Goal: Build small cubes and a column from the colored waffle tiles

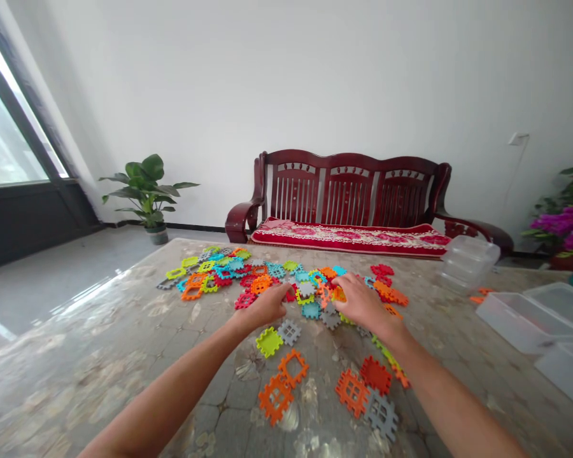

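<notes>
Plastic interlocking tiles with notched edges lie in a wide, overlapping heap across the table. My left hand (pixel 271 304) is at the middle of the heap, its fingers closed about a red tile (pixel 291 293). To its right, my right hand (pixel 360 298) curls its finger and thumb around an orange-yellow tile (pixel 339 294); part of that tile is hidden by the hand. Between the hands are a grey tile (pixel 306 289) and a teal tile (pixel 311 310). Closer to me lie a lime tile (pixel 269 342), an orange window tile (pixel 275 399) and a dark red tile (pixel 375 374).
The patterned table (pixel 124 356) holds clear plastic bins (pixel 520 324) at the right, with a stacked clear container (pixel 468 264) behind them. Beyond the table stands a dark wooden bench (pixel 348 184) with a red cushion. A potted plant (pixel 146 184) is at the back left.
</notes>
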`<state>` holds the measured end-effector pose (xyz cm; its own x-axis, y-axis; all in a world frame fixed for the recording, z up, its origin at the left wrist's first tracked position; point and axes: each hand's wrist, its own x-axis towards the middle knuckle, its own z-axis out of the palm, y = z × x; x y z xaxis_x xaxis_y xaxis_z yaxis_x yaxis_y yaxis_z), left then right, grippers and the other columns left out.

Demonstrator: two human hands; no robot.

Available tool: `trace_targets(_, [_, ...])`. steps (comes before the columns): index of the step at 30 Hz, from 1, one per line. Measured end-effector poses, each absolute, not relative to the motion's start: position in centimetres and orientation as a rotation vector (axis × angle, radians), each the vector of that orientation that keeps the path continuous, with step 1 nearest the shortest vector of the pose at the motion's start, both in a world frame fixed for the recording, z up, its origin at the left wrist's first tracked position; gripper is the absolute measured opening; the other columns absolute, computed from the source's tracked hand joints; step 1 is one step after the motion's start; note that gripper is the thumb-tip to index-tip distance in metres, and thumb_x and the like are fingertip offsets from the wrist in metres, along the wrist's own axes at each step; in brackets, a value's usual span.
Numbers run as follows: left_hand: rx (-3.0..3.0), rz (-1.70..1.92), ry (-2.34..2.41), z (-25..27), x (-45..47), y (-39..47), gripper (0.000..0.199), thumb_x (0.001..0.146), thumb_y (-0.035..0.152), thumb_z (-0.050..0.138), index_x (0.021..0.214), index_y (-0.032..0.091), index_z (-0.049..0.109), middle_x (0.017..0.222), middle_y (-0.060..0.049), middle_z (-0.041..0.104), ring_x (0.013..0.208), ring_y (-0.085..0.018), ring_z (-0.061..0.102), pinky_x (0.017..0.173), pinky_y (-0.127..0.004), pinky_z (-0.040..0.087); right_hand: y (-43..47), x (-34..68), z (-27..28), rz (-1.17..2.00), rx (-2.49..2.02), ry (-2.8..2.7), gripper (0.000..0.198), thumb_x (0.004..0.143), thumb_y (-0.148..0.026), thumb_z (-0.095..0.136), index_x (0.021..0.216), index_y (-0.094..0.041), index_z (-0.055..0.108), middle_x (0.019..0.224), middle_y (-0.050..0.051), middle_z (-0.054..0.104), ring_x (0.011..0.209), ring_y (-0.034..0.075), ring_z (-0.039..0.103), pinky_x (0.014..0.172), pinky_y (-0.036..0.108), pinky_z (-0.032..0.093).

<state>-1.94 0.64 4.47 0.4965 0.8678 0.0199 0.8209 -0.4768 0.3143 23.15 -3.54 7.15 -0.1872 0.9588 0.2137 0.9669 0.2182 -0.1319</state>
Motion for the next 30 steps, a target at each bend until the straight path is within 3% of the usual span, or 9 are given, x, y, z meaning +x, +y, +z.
trace_targets(3, [2.453, 0.173, 1.407, 5.2, -2.8, -0.1, 0.038, 0.071, 0.014, 0.058, 0.109, 0.019, 0.057, 0.096, -0.004, 0.065, 0.087, -0.019, 0.062, 0.072, -0.026, 0.045, -3.5, 23.9, 7.0, -0.051, -1.817, -2.192, 0.041, 0.079, -0.023, 0.062, 0.121, -0.021, 0.060, 0.127, 0.012, 0.057, 0.120, 0.029, 0.050, 0.098, 0.039, 0.041])
trace_targets(8, [2.541, -0.160, 1.342, 5.7, -3.8, -3.0, 0.054, 0.063, 0.042, 0.075, 0.110, 0.020, 0.060, 0.112, -0.009, 0.064, 0.097, -0.027, 0.063, 0.079, -0.035, 0.050, -6.2, 21.9, 4.4, 0.352, -1.606, -2.356, 0.040, 0.077, -0.021, 0.060, 0.117, -0.025, 0.063, 0.121, 0.006, 0.064, 0.114, 0.022, 0.057, 0.099, 0.035, 0.043])
trace_targets(15, [2.588, -0.206, 1.407, 4.8, -3.3, -4.0, 0.032, 0.061, 0.027, 0.072, 0.090, 0.020, 0.062, 0.107, -0.010, 0.065, 0.097, -0.027, 0.061, 0.083, -0.035, 0.050, -5.8, 16.4, 2.5, 0.448, -1.220, -2.613, 0.057, 0.073, -0.016, 0.059, 0.129, -0.020, 0.054, 0.136, 0.009, 0.056, 0.122, 0.024, 0.050, 0.103, 0.036, 0.040])
trace_targets(20, [2.575, -0.078, 1.398, 3.5, -4.0, -3.9, 0.034, 0.061, 0.027, 0.069, 0.092, 0.020, 0.059, 0.104, -0.009, 0.065, 0.095, -0.026, 0.061, 0.083, -0.034, 0.049, -4.9, 15.0, 3.3, 0.369, -1.215, -2.742, 0.042, 0.072, -0.018, 0.061, 0.114, -0.018, 0.061, 0.115, 0.009, 0.064, 0.108, 0.025, 0.057, 0.094, 0.034, 0.045])
trace_targets(26, [2.626, -0.043, 1.421, 3.7, -2.9, -4.4, 0.034, 0.059, 0.024, 0.068, 0.092, 0.022, 0.058, 0.103, -0.009, 0.064, 0.099, -0.027, 0.060, 0.083, -0.034, 0.049, -6.3, 14.8, 3.5, 0.208, -1.350, -2.713, 0.034, 0.071, -0.022, 0.062, 0.104, -0.017, 0.065, 0.111, 0.012, 0.061, 0.106, 0.027, 0.053, 0.090, 0.035, 0.046])
trace_targets(30, [2.617, 0.065, 1.508, 4.4, -1.7, -3.6, 0.035, 0.062, 0.022, 0.067, 0.096, 0.020, 0.058, 0.105, -0.010, 0.062, 0.098, -0.026, 0.060, 0.083, -0.034, 0.048, -6.8, 15.3, 4.2, 0.102, -1.501, -2.628, 0.030, 0.072, -0.017, 0.059, 0.101, -0.014, 0.066, 0.112, 0.017, 0.059, 0.111, 0.030, 0.050, 0.097, 0.040, 0.042])
